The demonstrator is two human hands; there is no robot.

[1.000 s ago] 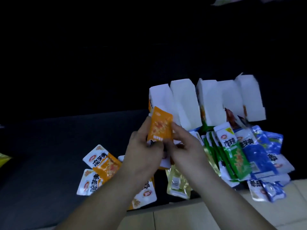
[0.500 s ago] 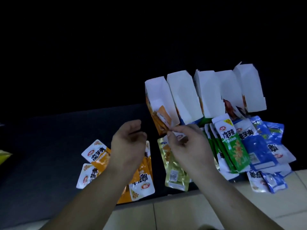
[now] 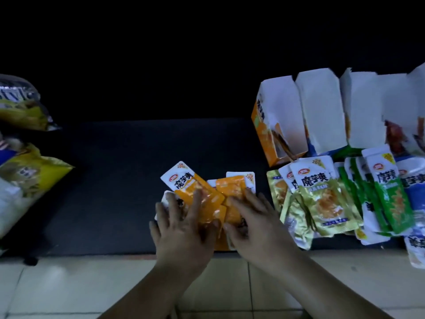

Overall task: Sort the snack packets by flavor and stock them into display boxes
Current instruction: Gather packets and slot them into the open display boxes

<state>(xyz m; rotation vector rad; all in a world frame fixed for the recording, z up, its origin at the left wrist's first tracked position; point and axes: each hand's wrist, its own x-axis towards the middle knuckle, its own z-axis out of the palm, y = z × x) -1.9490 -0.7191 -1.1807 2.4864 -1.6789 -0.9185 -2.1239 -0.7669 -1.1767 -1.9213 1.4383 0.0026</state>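
Note:
Several orange snack packets [image 3: 193, 187] lie in a loose heap on the dark mat [image 3: 119, 180]. My left hand [image 3: 184, 226] rests flat on the heap's left side with its fingers spread. My right hand [image 3: 255, 224] lies on the right side, fingers straight over the packets. An orange display box [image 3: 264, 132] stands at the back right with orange packets inside. To its right stands a row of white open boxes [image 3: 322, 111]. In front of them lie yellow-green packets [image 3: 322, 203], green packets [image 3: 388, 203] and blue packets [image 3: 416, 192].
Large yellow snack bags [image 3: 25, 176] are piled at the left edge. A pale tiled floor [image 3: 69, 284] runs along the mat's near edge. The background beyond the mat is dark.
The right hand left the orange box, where an orange packet now sits, and both hands dropped onto the orange heap. The view swung left, bringing the yellow bags into sight.

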